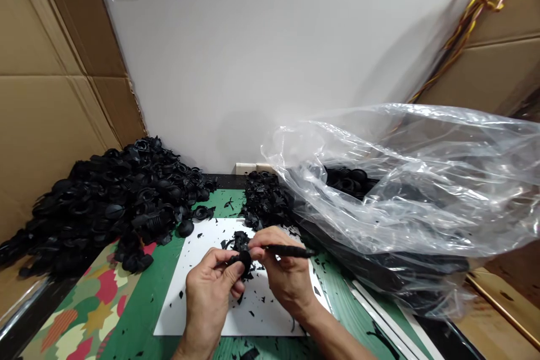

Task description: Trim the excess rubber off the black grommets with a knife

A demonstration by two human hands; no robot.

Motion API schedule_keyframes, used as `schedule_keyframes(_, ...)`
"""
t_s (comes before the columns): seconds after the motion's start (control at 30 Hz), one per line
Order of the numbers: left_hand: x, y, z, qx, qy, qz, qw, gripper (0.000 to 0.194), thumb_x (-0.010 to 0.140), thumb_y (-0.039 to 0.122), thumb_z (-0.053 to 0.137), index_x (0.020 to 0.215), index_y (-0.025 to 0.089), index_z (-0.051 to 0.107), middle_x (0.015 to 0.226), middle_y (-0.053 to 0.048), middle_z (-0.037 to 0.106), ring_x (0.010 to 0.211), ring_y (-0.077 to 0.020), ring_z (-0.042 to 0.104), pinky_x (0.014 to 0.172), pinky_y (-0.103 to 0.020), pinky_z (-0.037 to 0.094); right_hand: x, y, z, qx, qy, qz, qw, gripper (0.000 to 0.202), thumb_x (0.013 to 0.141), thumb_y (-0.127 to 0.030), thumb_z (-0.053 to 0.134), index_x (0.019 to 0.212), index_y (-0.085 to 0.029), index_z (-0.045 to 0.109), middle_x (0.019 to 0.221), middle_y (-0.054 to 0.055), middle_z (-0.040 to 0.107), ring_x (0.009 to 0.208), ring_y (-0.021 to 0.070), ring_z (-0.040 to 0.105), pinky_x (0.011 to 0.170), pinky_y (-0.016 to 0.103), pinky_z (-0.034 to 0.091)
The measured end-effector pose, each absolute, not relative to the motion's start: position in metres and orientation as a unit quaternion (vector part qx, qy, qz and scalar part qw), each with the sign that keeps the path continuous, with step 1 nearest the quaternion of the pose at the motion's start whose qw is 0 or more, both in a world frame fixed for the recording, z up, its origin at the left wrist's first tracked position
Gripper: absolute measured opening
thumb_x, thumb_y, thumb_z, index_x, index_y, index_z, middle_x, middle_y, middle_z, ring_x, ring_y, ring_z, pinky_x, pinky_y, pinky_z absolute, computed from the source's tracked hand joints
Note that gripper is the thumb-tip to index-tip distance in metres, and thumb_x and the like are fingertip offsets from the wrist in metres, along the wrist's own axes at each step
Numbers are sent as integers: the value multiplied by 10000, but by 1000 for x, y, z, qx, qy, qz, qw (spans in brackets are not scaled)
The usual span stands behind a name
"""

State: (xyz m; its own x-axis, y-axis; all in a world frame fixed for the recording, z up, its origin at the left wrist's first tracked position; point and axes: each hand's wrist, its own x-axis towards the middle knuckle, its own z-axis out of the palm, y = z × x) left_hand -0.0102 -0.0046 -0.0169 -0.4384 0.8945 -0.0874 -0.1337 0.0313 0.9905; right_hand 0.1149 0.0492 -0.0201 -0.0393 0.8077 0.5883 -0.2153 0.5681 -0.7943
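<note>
Between the thumb and fingers of my left hand [211, 287] is a small black rubber part [243, 261] with a rounded end. My right hand [282, 270] grips a slim black-handled tool [291, 250] like a pen, its tip end meeting the part; the tip itself is hidden by my fingers. Both hands are over a white sheet [172, 298] dotted with black scraps. Just behind the part lies a little clump of black trimmings [240, 240].
At left, a large heap of black rubber parts [139, 191] leans towards cardboard [42, 67]. More black scraps [265, 197] are piled behind the sheet. A clear plastic bag [400, 180] with black parts bulges at right, near white strips [383, 320] on the green surface [152, 315].
</note>
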Motion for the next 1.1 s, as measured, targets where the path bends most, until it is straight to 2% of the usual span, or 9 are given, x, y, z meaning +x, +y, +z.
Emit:
schedule_keyframes(0.1,-8,-5,-14,336,583,626,394,220,539,280,756,685,156,646,377,32,587,346,-106,523,370,-195,427,124,60,-20,-304,-574,327,686,120,803,-275,650,724,-186,665,673,18,618,551,137,568,521,257,462)
schedule_keyframes(0.23,-9,-4,-14,337,584,634,380,234,525,268,760,699,158,649,395,31,597,355,-117,542,371,-203,443,128,67,-22,-343,-529,410,659,184,787,-358,647,744,-179,640,665,3,598,501,125,558,483,249,465)
schedule_keyframes(0.37,-11,-2,-18,347,587,636,362,239,535,262,765,720,161,652,458,35,613,384,-119,570,391,-207,462,124,64,-22,-309,-533,471,632,253,791,-415,629,728,-170,620,704,12,570,528,119,523,512,257,453)
schedule_keyframes(0.5,-13,-2,-21,358,585,635,354,227,548,253,762,728,167,654,527,37,621,409,-118,584,403,-211,471,122,61,-21,-277,-553,482,621,306,834,-436,572,689,-167,588,713,27,546,625,146,493,581,278,417)
schedule_keyframes(0.83,-15,0,-24,362,582,649,329,248,512,247,780,716,174,660,556,50,606,412,-116,574,410,-227,473,121,60,-24,-260,-572,517,581,296,845,-440,557,723,-171,585,713,24,543,654,154,480,613,280,393)
schedule_keyframes(0.93,-15,1,-23,331,578,652,362,333,495,278,815,761,160,653,520,48,609,421,-122,577,429,-228,476,121,59,-23,-270,-557,533,577,296,843,-431,553,711,-167,573,701,19,538,650,148,483,620,276,402)
schedule_keyframes(1.0,-15,1,-20,288,563,652,419,392,514,332,828,804,146,641,513,38,615,437,-124,585,431,-220,474,121,59,-22,-283,-551,542,568,271,839,-413,552,729,-166,572,675,8,530,610,138,473,583,265,398)
schedule_keyframes(1.1,-16,2,-15,214,524,646,511,423,537,421,824,758,124,620,554,5,634,434,-115,580,397,-210,454,120,56,-19,-319,-578,530,532,198,811,-359,572,803,-165,612,659,-7,516,576,129,457,537,246,377)
